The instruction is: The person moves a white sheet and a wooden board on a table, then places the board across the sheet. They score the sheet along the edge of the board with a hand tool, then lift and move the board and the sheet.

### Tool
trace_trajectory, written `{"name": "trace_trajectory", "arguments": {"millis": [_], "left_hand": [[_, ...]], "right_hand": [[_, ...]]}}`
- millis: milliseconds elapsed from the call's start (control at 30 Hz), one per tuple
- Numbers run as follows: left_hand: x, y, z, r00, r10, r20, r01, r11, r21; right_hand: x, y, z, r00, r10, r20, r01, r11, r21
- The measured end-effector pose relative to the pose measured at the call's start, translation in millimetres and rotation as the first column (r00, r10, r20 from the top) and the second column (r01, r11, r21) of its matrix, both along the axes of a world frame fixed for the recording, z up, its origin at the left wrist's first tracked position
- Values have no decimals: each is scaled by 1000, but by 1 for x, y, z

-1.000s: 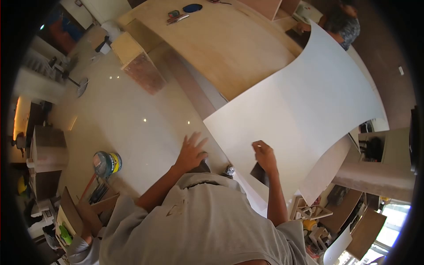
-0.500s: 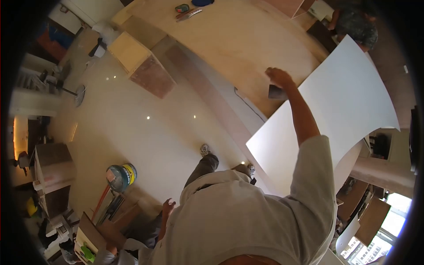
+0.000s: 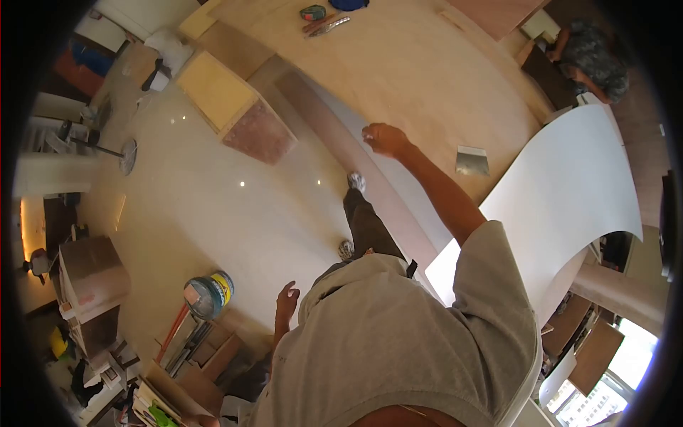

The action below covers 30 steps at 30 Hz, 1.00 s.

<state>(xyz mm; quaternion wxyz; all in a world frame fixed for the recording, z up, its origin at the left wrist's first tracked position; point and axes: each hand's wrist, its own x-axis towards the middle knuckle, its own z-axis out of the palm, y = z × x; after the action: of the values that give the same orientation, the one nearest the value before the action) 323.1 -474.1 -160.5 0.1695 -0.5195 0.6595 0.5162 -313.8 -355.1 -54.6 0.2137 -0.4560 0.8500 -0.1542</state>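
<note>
My right hand (image 3: 385, 139) is stretched out above the edge of the wooden worktable, its fingers loosely curled and nothing visible in them. To its right a wide metal scraper blade (image 3: 472, 161) lies flat on the tabletop (image 3: 434, 85). Beyond the scraper, a large white flexible sheet (image 3: 562, 178) bows upward along its right side. My left hand (image 3: 287, 302) hangs low beside my body with its fingers apart, holding nothing that I can see. The nearest thing to it is a paint bucket (image 3: 208, 294) on the floor.
A box-like wooden piece (image 3: 238, 107) stands on the pale floor near the table. A tape measure (image 3: 313, 12) and a utility knife (image 3: 330, 27) lie at the table's far end. Another person (image 3: 590, 60) bends at the upper right. A fan (image 3: 128, 156) stands to the left.
My right hand has moved left, away from the scraper, which now shows fully on the table. My feet have stepped forward. The white sheet bows more, and the other person shows more fully.
</note>
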Motion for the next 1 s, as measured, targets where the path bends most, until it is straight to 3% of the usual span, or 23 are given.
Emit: {"name": "trace_trajectory", "arguments": {"millis": [133, 167, 200, 233, 267, 300, 367, 467, 533, 600, 700, 767, 833, 1000], "left_hand": [[-59, -46, -5, 999, -26, -27, 24, 997, -74], [-63, -56, -20, 998, 23, -53, -27, 996, -82], [-84, -63, -1, 998, 59, -37, -60, 998, -36], [-91, -75, -7, 999, 27, -35, -29, 999, -44], [-82, -88, -33, 974, -175, -141, 155, 977, -146], [-118, -92, 9, 980, -183, 74, 189, 980, -67], [-135, -116, 4, 950, -241, -200, 245, 969, -1], [-217, -174, 20, 919, -383, 91, 372, 921, 117], [-279, -203, 33, 891, -420, 172, 440, 893, -99], [-393, -193, 103, 880, -419, 222, 464, 859, -217], [-495, -201, 116, 828, -559, -45, 491, 761, -423], [-571, -191, 144, 806, -589, -62, 526, 759, -384], [-624, -172, 156, 775, -626, -88, 555, 741, -380], [-696, -160, 159, 607, -785, -122, 675, 591, -442]], "right_hand": [[-103, -32, 8, 991, -120, -53, 120, 993, -7], [-131, -29, 4, 986, -157, -51, 156, 987, -21], [-160, -22, -1, 976, -206, -77, 206, 979, -6], [-190, -18, -9, 964, -246, -98, 248, 969, 3], [-227, -16, -15, 951, -285, -122, 289, 957, 8], [-266, -8, -27, 918, -367, -153, 368, 929, -21], [-316, 29, -35, 849, -509, -141, 507, 860, -55], [-407, 87, -28, 769, -606, -203, 618, 786, -6], [-453, 118, -15, 739, -637, -217, 663, 745, 70], [-473, 164, -14, 683, -677, -275, 721, 686, 98], [-514, 205, -20, 609, -691, -389, 774, 625, 102], [-539, 213, -8, 588, -709, -388, 804, 564, 188], [-564, 236, -31, 555, -707, -438, 823, 542, 169], [-601, 259, -44, 565, -725, -393, 825, 505, 255]]}}
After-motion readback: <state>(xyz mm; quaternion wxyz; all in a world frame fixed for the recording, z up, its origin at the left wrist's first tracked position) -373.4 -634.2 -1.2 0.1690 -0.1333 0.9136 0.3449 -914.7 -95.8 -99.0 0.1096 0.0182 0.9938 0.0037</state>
